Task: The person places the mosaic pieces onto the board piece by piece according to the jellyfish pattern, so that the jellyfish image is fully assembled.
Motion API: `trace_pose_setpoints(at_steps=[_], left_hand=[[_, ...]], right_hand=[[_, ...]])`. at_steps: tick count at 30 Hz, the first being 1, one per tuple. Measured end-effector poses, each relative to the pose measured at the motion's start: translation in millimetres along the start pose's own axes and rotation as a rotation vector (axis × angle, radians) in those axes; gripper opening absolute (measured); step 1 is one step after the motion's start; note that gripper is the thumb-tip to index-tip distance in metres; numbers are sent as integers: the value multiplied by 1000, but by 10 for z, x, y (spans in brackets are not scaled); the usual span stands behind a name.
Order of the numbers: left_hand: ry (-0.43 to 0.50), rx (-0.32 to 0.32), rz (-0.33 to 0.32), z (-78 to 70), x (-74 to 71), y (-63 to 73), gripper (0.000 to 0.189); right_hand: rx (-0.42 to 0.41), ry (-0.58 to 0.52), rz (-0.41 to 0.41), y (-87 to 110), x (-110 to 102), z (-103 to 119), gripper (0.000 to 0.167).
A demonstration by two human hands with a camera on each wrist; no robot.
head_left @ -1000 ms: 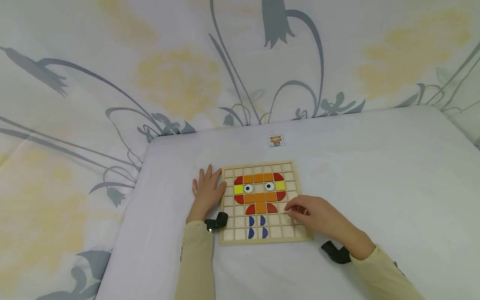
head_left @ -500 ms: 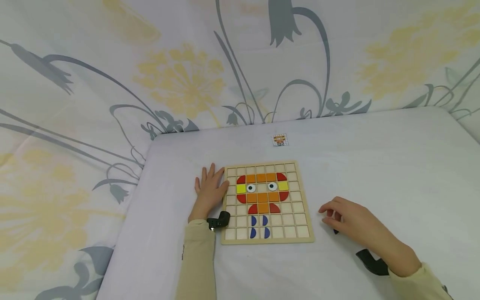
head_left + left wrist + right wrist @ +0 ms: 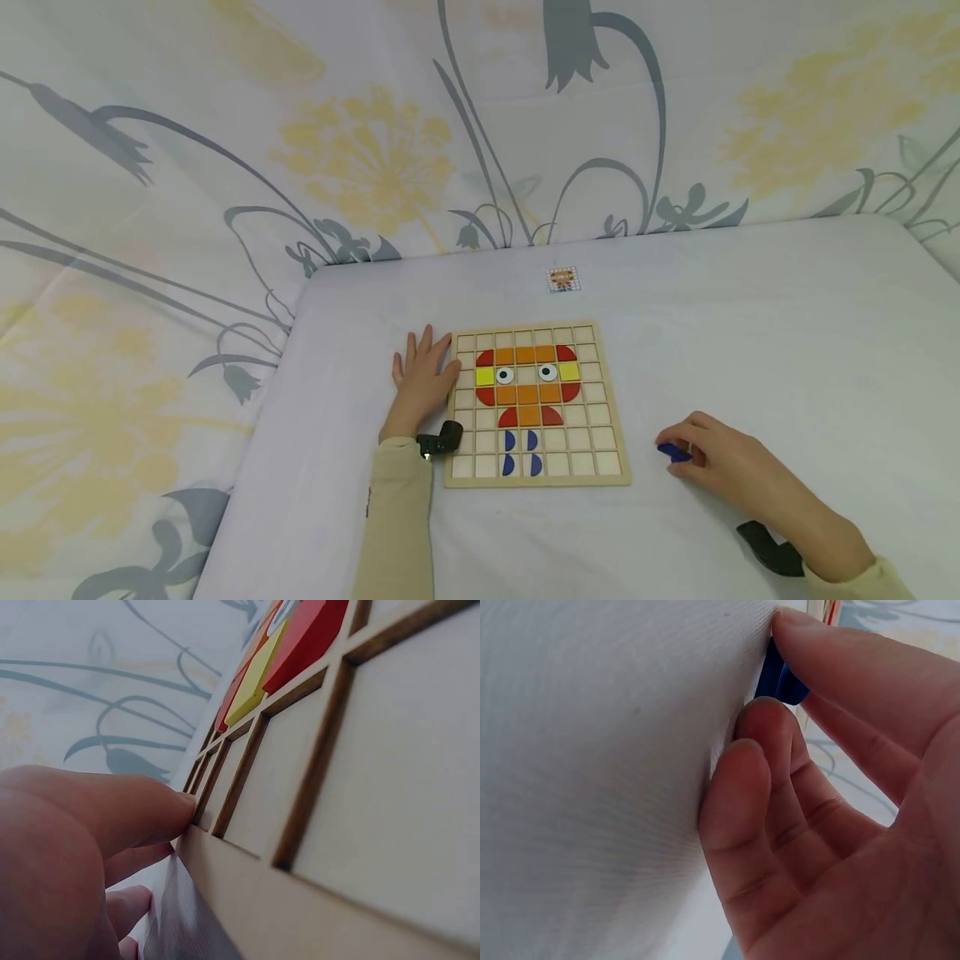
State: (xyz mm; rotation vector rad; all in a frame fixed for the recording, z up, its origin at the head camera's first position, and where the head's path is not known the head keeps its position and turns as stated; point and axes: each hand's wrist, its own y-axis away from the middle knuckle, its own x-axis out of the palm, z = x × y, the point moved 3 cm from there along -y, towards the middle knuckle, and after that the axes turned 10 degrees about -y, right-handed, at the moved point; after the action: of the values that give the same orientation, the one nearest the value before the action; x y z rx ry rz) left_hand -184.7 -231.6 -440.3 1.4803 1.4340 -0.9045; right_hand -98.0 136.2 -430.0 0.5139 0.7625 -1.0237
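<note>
A square wooden grid board (image 3: 540,482) lies on the white cloth. Orange square tiles (image 3: 528,415), red quarter-rounds, yellow squares and two eye discs (image 3: 505,375) form a face in its cells. Below that sit several blue half-round tiles (image 3: 509,465). My left hand (image 3: 422,387) lies at the board's left edge with fingers spread; in the left wrist view a fingertip touches the wooden rim (image 3: 225,866). To the right of the board, my right hand (image 3: 727,462) pinches a blue tile (image 3: 674,452) close over the cloth. The right wrist view shows this tile (image 3: 780,679) between thumb and fingers.
A small picture card (image 3: 563,279) with a similar face on a grid lies behind the board. Flowered fabric (image 3: 375,150) rises at the back and left of the white surface (image 3: 712,333). Dark camera mounts (image 3: 450,437) sit on both wrists.
My right hand has moved from over the board's right side out to the cloth and now grips a blue tile there. The left hand stays at the board's edge.
</note>
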Motion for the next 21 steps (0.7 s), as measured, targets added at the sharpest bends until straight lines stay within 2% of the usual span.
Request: trace_pose_setpoints(at_steps=[3,8,13,21], left_hand=[[2,-4,6,0,-5,-5,51],[5,8,6,1,2,-14,52],[-8,20,-2,4,16,-21,51],[-7,9,-5,18,19,-11,51]], right_hand=[[-19,26,-31,-11,-3,9,23],[3,40,-53,-52,9,21,18],[-2,44,-29,-116,46,53,16],[32,-25,-31,-193,22,101,18]])
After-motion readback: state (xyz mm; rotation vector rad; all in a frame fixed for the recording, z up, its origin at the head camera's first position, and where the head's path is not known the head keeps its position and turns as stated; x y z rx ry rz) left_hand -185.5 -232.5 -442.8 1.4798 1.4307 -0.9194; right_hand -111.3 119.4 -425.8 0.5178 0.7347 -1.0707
